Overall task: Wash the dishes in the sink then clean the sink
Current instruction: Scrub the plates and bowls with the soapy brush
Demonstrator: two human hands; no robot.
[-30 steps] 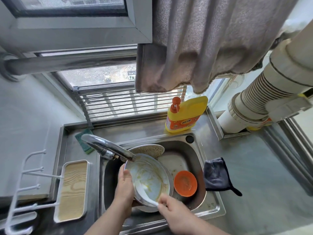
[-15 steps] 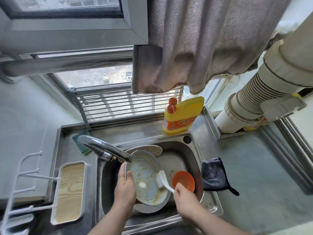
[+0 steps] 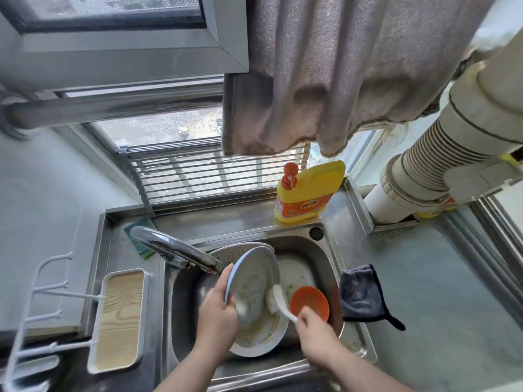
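Head view: L hand grips the blue-rimmed plate by its left edge, tilted over the sink just below the faucet. R hand pinches a white spoon, bowl end touching the plate's soiled face. Orange bowl sits just right of the spoon, w/ a larger plate beneath.
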